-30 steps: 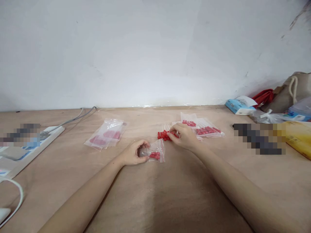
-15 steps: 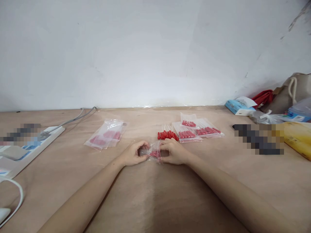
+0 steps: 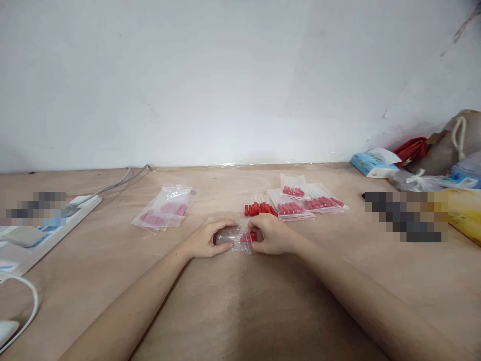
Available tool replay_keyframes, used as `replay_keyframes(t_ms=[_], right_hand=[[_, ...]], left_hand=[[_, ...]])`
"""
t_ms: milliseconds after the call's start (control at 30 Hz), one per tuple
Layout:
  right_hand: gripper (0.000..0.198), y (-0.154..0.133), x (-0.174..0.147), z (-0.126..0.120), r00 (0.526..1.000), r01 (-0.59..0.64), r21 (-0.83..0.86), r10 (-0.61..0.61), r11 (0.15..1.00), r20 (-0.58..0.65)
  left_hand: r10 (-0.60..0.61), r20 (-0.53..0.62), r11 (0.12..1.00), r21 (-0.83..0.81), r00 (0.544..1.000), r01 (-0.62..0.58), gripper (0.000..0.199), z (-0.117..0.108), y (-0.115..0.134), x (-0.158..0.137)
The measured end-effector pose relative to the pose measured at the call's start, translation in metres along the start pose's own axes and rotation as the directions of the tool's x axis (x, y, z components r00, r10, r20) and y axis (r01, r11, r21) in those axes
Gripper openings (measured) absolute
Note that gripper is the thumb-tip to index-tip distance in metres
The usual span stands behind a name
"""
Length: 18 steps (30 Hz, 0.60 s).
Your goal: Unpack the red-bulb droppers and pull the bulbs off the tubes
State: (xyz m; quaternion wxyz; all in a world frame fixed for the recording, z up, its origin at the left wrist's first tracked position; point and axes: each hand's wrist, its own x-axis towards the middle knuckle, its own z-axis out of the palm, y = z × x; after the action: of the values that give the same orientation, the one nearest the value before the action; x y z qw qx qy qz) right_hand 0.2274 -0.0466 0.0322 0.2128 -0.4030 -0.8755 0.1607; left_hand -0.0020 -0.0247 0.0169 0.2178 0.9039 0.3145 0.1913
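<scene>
A clear zip bag [image 3: 233, 244] lies low over the table between my two hands. My left hand [image 3: 210, 239] curves round its left part, thumb and fingers at opposite edges. At the right end, by the mouth, my right hand [image 3: 271, 234] grips the bag between thumb and fingers. Red-ended sticks [image 3: 248, 236] show at this mouth, close to my right fingertips; whether those fingers also touch them I cannot tell. Just beyond my right hand lies a row of loose red-ended sticks [image 3: 259, 208], pale shafts pointing away.
Filled bags of red-ended sticks [image 3: 291, 206] overlap at the right of the loose row. Flat zip bags [image 3: 165, 208] with red print lie to the left. A power strip [image 3: 84, 205] with cables is far left; a tissue box [image 3: 372, 165] and yellow bag [image 3: 464, 213] are right.
The red ends in the held bag now show further right, nearer the mouth and my right fingers. My left thumb and fingers reach slightly further along the bag. The view has shifted slightly.
</scene>
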Motion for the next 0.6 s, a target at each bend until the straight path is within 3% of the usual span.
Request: replay_keyframes(t_ms=[133, 233, 367, 467, 600], right_hand=[[0.02, 0.011, -0.001, -0.02, 0.995, -0.083, 0.31, 0.062, 0.947, 0.075], [0.019, 0.023, -0.005, -0.041, 0.98, -0.186, 0.506, 0.126, 0.842, 0.151], [0.024, 0.04, -0.014, -0.073, 0.957, -0.289, 0.674, 0.206, 0.68, 0.202], [0.026, 0.052, -0.019, -0.088, 0.931, -0.311, 0.768, 0.342, 0.56, 0.127], [0.03, 0.064, -0.015, -0.086, 0.816, -0.206, 0.877, 0.571, 0.433, -0.09]], left_hand=[[0.074, 0.056, 0.996, 0.041, 0.996, -0.076, 0.054, -0.001, -0.002, 0.001], [0.103, 0.1, 0.99, 0.086, 0.99, -0.112, 0.054, -0.002, -0.001, 0.002], [0.048, 0.205, 0.982, 0.168, 0.978, -0.083, 0.06, -0.005, 0.004, 0.003], [-0.005, 0.3, 0.978, 0.2, 0.954, -0.058, 0.07, -0.011, 0.01, 0.003], [-0.085, 0.371, 0.973, 0.233, 0.925, -0.004, 0.076, -0.021, 0.022, 0.003]])
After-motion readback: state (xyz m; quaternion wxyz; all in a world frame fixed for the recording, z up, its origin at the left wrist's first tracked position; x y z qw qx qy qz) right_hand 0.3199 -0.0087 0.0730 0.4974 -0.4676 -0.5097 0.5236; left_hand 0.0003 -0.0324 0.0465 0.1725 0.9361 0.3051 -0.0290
